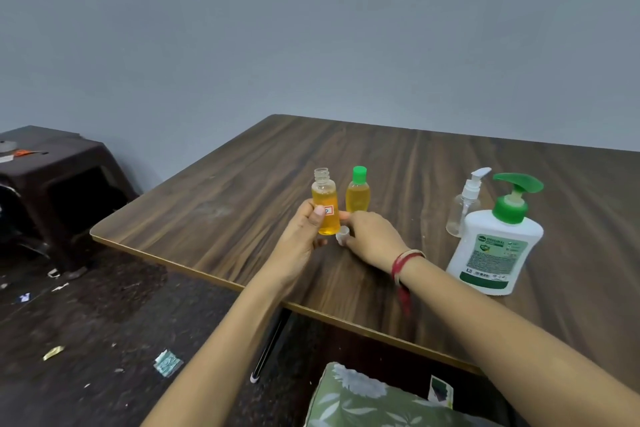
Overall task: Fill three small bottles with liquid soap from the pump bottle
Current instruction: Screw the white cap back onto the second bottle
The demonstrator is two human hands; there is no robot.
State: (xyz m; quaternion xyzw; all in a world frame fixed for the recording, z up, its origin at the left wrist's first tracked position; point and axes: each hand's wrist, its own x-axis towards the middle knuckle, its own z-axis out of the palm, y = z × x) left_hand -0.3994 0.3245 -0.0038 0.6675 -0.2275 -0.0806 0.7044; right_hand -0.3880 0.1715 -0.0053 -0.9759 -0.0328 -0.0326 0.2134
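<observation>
**Cap has to travel up and left to the open neck**

Your left grip (304,236) is wrapped round the lower half of the open bottle (324,189), thumb across its label, holding it upright over the near left part of the surface (398,156). Yellow soap reaches roughly to its shoulder, and its threaded neck is bare. Your right grip (370,239) sits just to the right, fingertips curled narrowly on the white cap (342,231), low beside the bottle's base. I cannot tell whether the cap rests on the surface or is lifted off it.

The coming move, as I judge it, is capping. The neck lies above and slightly left of the cap, and the bottle's long axis runs vertical. Your right grip has the cap, so it must rise along the bottle's right side and come down over the mouth while your left holds the bottle plumb. Which way the cap's open side faces is hard to read, so check it before it meets the threads.

Just beyond, the green-capped bottle (357,194) stands filled and closed. Well to the right, the clear spray bottle (462,215) looks empty, with the pump bottle (495,246) just in front of it. By my reckoning two are filled and one remains.
</observation>
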